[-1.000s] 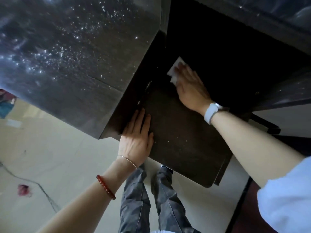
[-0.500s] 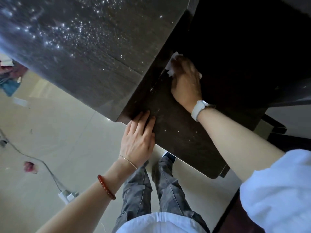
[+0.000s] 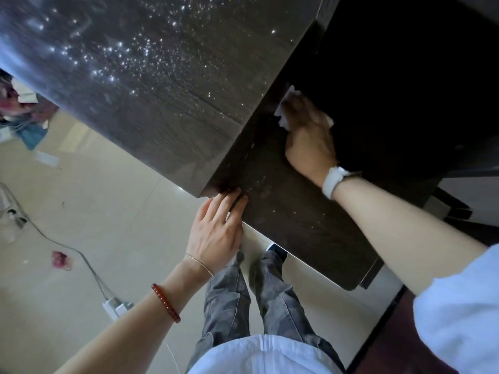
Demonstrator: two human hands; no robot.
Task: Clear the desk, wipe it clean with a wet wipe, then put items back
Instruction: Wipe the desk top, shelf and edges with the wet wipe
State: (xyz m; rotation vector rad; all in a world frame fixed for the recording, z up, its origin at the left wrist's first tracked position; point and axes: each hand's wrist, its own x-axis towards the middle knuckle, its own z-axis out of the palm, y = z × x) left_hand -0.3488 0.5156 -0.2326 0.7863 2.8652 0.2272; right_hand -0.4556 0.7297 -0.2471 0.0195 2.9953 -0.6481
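A dark wood desk top (image 3: 151, 85), wet and speckled with shining droplets, fills the upper left. Below its edge a lower dark pull-out shelf (image 3: 302, 238) sticks out toward me. My right hand (image 3: 307, 139) presses a crumpled white wet wipe (image 3: 283, 117) flat on the back of that shelf, in the shadow under the desk top. My left hand (image 3: 216, 230) rests with fingers together on the shelf's front left corner, fingertips against the desk's side edge, holding nothing.
Beige tile floor (image 3: 81, 211) lies on the left with a grey cable (image 3: 67, 249), a white power strip (image 3: 116, 306), a small pink object (image 3: 59, 259) and a heap of cloth (image 3: 24, 114). A dark furniture edge (image 3: 391, 333) stands at the lower right. My legs are below the shelf.
My right hand has slid the wipe leftward, then deeper along the shelf's back left. My left hand has slipped back to the shelf's front corner. The view has tilted.
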